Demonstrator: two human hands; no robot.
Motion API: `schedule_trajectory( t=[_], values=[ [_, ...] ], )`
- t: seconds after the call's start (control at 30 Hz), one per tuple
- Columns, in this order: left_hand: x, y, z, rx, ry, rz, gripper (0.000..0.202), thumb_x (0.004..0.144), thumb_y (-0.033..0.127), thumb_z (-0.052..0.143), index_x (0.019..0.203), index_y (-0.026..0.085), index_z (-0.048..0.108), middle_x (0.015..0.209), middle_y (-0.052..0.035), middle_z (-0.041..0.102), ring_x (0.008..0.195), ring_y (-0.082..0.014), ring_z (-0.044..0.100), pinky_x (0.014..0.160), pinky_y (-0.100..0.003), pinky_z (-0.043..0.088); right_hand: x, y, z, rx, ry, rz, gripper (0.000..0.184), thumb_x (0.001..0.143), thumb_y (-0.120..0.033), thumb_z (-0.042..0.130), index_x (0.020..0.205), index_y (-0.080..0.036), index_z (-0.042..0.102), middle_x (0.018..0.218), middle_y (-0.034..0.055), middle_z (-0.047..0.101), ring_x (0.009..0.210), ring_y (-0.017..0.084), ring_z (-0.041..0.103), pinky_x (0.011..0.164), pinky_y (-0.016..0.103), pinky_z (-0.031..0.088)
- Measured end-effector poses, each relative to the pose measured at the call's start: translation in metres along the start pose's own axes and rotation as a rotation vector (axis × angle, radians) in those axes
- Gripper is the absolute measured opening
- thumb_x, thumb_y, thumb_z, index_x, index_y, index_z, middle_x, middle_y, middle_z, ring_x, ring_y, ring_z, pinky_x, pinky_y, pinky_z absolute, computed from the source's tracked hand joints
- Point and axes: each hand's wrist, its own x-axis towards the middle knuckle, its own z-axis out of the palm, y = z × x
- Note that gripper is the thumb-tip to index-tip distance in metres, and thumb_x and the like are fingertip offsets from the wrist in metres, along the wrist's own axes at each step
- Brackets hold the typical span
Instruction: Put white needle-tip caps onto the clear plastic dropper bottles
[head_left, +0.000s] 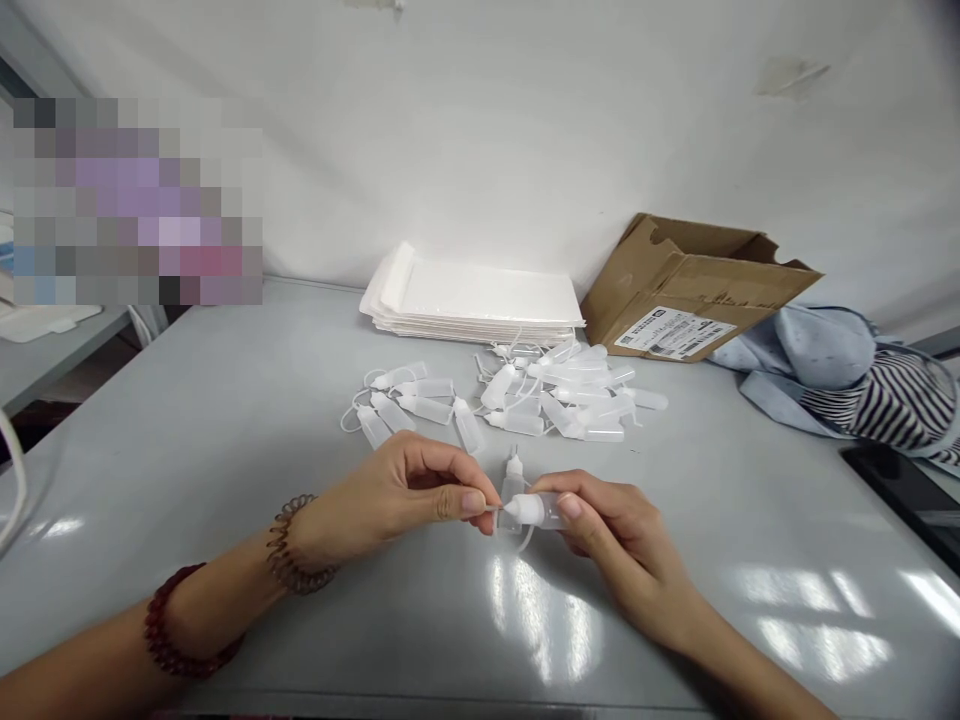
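Right hand grips a small translucent plastic squeeze bottle with a white conical top, thumb on the near side of the body, bottle lying roughly level just above the grey glossy tabletop, nozzle aimed at the left hand. Left hand pinches a thin, light-coloured sliver-like piece between thumb and fingertips, right at the nozzle tip. Can't tell if it's seated or only touching; too small.

My read: fine alignment at the tip. Suggestions: let the right hand just brace the bottle, light thumb pressure, since the soft wall probably gives. Do the aligning with the left, pinch close to the tip, piece in line with the nozzle axis. Push or pull straight; a sideways load could bend something that thin. Rest wrists on the tabletop if it wobbles. Watch the thin white strap hanging under the bottle's neck, could snag.

Another translucent bottle with a thin metal tip lies just behind the hands, partly hidden; don't knock it. Loose pile of similar translucent bottles sits farther back, clear of the working spot.
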Motion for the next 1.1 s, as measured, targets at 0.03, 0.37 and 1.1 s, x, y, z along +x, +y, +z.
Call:
schedule_trajectory(
  t=[0.03,0.37,1.1],
  values=[
    [0.0002,-0.0004,0.0000,0.002,-0.003,0.001,0.013,0.085,0.022,0.061,0.080,0.018,0.072,0.076,-0.0003,0.070,0.075,-0.0115,0.061,0.072,-0.021,0.047,0.0000,-0.0002,-0.0001,-0.005,0.002,0.000,0.026,0.096,-0.026,0.039,0.091,-0.020,0.063,0.058,-0.0051,0.043,0.049,0.008,0.037,0.047,0.021,0.030],
    [0.0007,0.0013,0.0020,0.017,0.009,-0.032,0.014,0.084,0.023,0.061,0.075,0.017,0.072,0.073,-0.0013,0.069,0.072,-0.0133,0.060,0.071,-0.024,0.047,-0.0013,-0.0019,-0.0007,-0.052,-0.011,0.013,0.026,0.096,-0.025,0.037,0.084,-0.018,0.059,0.058,-0.0045,0.042,0.049,0.008,0.039,0.048,0.021,0.032],
    [-0.0010,0.0014,0.0057,0.165,0.109,-0.035,0.017,0.084,0.026,0.059,0.073,0.017,0.068,0.071,0.0001,0.066,0.071,-0.0127,0.058,0.067,-0.022,0.045,0.0031,0.0024,0.0020,-0.080,0.030,-0.012,0.028,0.094,-0.024,0.037,0.086,-0.016,0.063,0.057,-0.0035,0.043,0.048,0.009,0.038,0.046,0.021,0.031]
  ],
)
